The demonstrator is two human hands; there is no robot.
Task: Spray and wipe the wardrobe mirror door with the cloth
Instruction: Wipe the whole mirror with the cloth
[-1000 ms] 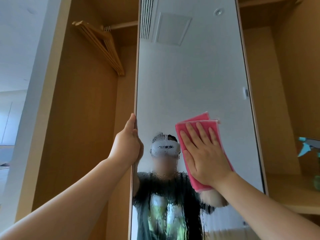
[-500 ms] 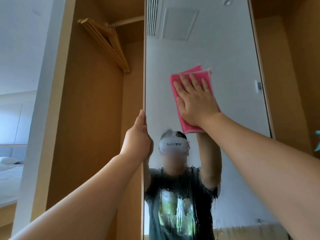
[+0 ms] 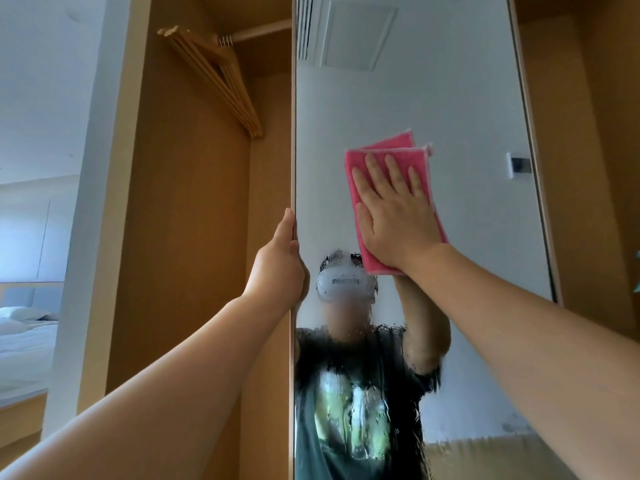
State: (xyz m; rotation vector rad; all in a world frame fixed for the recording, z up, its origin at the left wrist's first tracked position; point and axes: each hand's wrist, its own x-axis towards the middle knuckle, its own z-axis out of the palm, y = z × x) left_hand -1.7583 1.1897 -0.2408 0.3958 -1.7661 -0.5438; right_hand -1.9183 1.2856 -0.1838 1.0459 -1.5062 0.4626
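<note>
Glass fills most of what we are facing: the wardrobe mirror door is running as a tall panel from the top of the frame to the bottom, its long axis upright, its near edge standing just left of centre. Across the lower centre of that panel we are seeing a band of wet spray streaks, blurring the reflection, while the upper part looks clear; we judge that the unwiped area lies below our wiping hand, so the coming stroke should be travelling down the door's length. To the left of the door, the open wardrobe is showing wooden hangers on a rail in the upper left, well apart from our work. Our left hand is gripping the door's near edge at mid-frame, thumb lying up along the edge and fingers wrapped behind it, out of sight, steadying the panel. Our right hand is pressing the pink cloth flat on the glass right of centre, fingers straight and slightly spread, pointing upward; the cloth is lying upright under the palm, its lower end just above the topmost droplets. This hand is the nearer one to the wet band.
</note>
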